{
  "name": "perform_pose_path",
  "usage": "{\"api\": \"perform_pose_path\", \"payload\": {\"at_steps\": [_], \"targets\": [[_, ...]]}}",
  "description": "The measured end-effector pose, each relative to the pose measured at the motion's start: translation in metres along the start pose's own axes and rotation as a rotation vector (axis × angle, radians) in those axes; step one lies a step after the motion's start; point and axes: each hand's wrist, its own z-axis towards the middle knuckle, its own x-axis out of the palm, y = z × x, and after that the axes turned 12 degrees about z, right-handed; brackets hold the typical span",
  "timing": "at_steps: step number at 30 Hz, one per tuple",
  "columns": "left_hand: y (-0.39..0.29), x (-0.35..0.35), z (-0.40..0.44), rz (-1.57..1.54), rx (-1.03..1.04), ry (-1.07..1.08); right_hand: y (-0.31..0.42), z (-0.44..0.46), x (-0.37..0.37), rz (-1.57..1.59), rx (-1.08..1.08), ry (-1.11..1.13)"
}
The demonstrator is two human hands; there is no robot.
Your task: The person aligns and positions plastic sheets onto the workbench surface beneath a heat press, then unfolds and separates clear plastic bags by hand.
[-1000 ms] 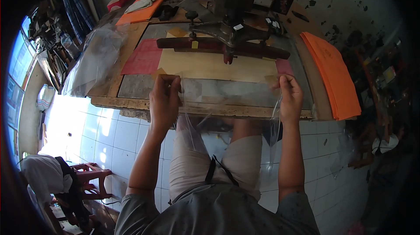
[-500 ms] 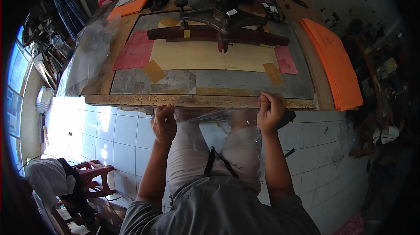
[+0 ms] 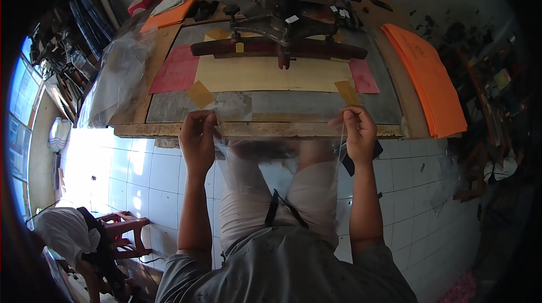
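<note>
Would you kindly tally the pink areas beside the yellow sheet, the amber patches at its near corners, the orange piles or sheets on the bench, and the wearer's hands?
Pink areas: 2 (left, right)
Amber patches: 2 (left, right)
Orange piles or sheets: 2 (left, right)
Hands: 2 (left hand, right hand)
Total: 8

"What's before me?"
"Your workbench (image 3: 259,130), with a crossbar (image 3: 265,49) over a flat sheet (image 3: 243,74)."
"And beside that?"
"Folded sheets (image 3: 426,80) lie along the bench's right side, loose plastic (image 3: 116,80) along its left."
"Where are my hands?"
"Your left hand (image 3: 199,139) and right hand (image 3: 359,134) are near the front edge, plastic film (image 3: 228,162) between them. A stool (image 3: 127,229) stands on the floor (image 3: 164,187), left of you."
</note>
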Motion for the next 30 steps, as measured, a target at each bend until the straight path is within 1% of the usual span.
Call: {"api": "perform_pose_path", "payload": {"at_steps": [2, 4, 5, 9, 13, 17, 25, 30], "targets": [[-0.009, 0.002, 0.004, -0.032, -0.067, 0.043, -0.009, 0.003, 0.002, 0.018, 0.054, -0.054], [-0.006, 0.007, 0.002, -0.053, -0.103, 0.055, -0.017, 0.001, 0.002, 0.003, 0.046, -0.092], [-0.007, 0.006, 0.002, -0.116, -0.146, 0.069, -0.020, 0.000, 0.001, -0.004, 0.044, -0.106], [-0.009, -0.006, 0.001, -0.241, -0.276, 0.172, -0.010, -0.001, -0.003, 0.028, 0.105, -0.155], [-0.029, -0.014, 0.002, -0.323, -0.273, 0.203, 0.008, 0.003, -0.007, 0.092, 0.125, -0.179], [-0.050, -0.017, 0.005, -0.279, -0.254, 0.185, 0.019, 0.009, -0.012, 0.059, 0.076, -0.162], [-0.064, -0.018, 0.011, -0.317, -0.222, 0.187, 0.037, 0.015, -0.012, 0.036, 0.058, -0.170], [-0.069, -0.021, 0.013, -0.286, -0.202, 0.205, 0.039, 0.017, -0.013, 0.014, 0.042, -0.157]]}}
